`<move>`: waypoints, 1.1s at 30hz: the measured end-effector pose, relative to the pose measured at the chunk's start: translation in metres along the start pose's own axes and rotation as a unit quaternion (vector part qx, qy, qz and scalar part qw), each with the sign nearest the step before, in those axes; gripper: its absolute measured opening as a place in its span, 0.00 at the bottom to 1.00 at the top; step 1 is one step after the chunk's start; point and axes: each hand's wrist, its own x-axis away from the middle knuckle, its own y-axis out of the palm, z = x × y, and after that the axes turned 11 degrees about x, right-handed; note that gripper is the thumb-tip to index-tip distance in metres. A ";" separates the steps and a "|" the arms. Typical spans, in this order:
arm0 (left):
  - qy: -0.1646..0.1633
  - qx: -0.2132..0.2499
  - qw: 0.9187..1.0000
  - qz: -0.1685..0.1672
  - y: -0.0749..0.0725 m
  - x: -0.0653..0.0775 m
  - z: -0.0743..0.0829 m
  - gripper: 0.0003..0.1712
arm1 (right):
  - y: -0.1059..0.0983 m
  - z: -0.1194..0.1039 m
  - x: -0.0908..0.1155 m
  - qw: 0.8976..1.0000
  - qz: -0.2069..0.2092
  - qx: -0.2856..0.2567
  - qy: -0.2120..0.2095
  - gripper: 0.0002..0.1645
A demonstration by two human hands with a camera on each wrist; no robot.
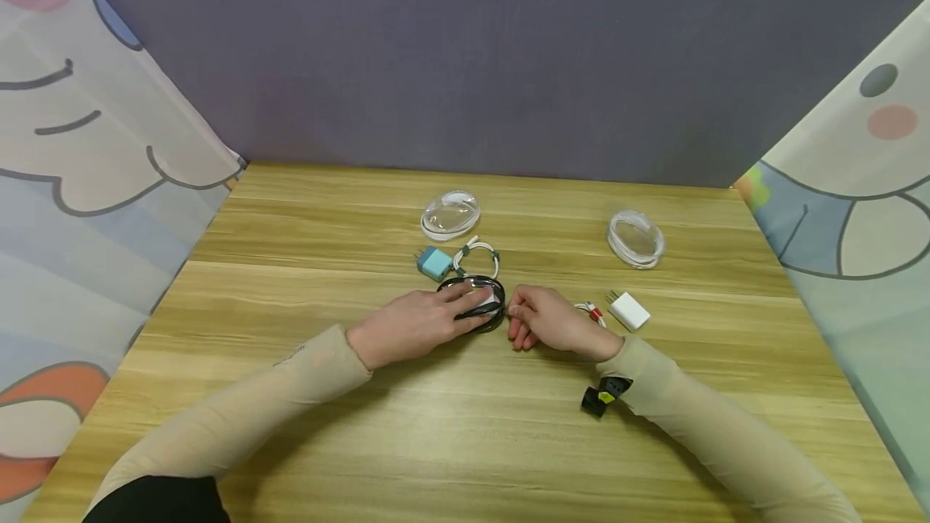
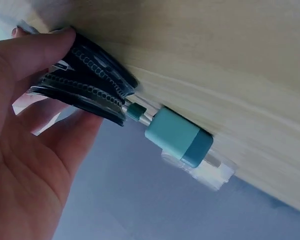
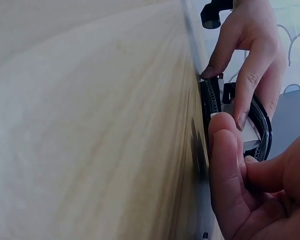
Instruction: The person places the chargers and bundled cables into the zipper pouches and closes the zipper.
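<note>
A black coiled cable (image 1: 494, 321) lies on the wooden table in front of me, with something white and flat (image 3: 250, 134) inside its loop. My left hand (image 1: 429, 321) grips the coil from the left, fingers across its top and thumb along the near side. From the right, my right hand (image 1: 548, 320) has its thumb and curled fingers pinched at the coil's edge. Its fingertips partly hide the coil in the right wrist view. Just beyond the coil sit a teal charger (image 2: 172, 132) and a small white cable (image 1: 496, 265) with dark green ties.
Two white cables in clear wrapping, the left coil (image 1: 450, 216) and the right coil (image 1: 635, 240), lie farther back. A white charger (image 1: 629, 311) and a cable with a red tie (image 1: 595, 314) are beside my right wrist. A grey panel (image 1: 465, 63) rises behind the table.
</note>
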 end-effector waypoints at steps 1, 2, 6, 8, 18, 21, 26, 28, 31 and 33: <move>0.004 0.000 1.000 0.004 0.000 0.000 -0.001 0.33 | 0.000 0.000 0.000 1.000 0.000 0.001 0.000 0.12; 0.008 0.000 1.000 0.010 0.000 0.000 -0.003 0.32 | 0.000 0.000 0.000 1.000 0.001 0.002 -0.001 0.12; 0.033 0.007 0.999 0.041 0.001 0.003 -0.009 0.34 | 0.001 0.001 -0.002 1.000 0.014 0.000 0.002 0.11; 0.037 0.031 0.998 0.052 0.002 0.005 -0.012 0.36 | 0.001 0.001 -0.003 1.000 0.024 -0.003 0.006 0.11; -0.042 0.188 0.980 0.052 0.006 0.008 -0.022 0.36 | 0.003 0.002 -0.006 0.999 0.030 -0.034 0.021 0.10; -0.046 0.209 0.976 0.041 0.007 0.007 -0.024 0.34 | 0.004 0.002 -0.006 0.999 0.020 -0.039 0.020 0.11; -0.032 0.221 0.975 0.022 0.007 0.005 -0.027 0.34 | 0.003 0.003 -0.004 1.000 0.018 -0.008 0.018 0.11; -0.033 0.215 0.976 0.019 0.006 0.005 -0.028 0.34 | 0.002 0.003 -0.003 0.999 0.023 0.018 0.013 0.12; -0.034 0.197 0.980 0.020 0.005 0.004 -0.027 0.33 | 0.002 0.003 -0.002 0.998 0.028 0.051 0.003 0.12; -0.033 0.183 0.982 0.023 0.004 0.003 -0.026 0.32 | 0.003 0.002 -0.001 0.998 0.026 0.053 -0.001 0.11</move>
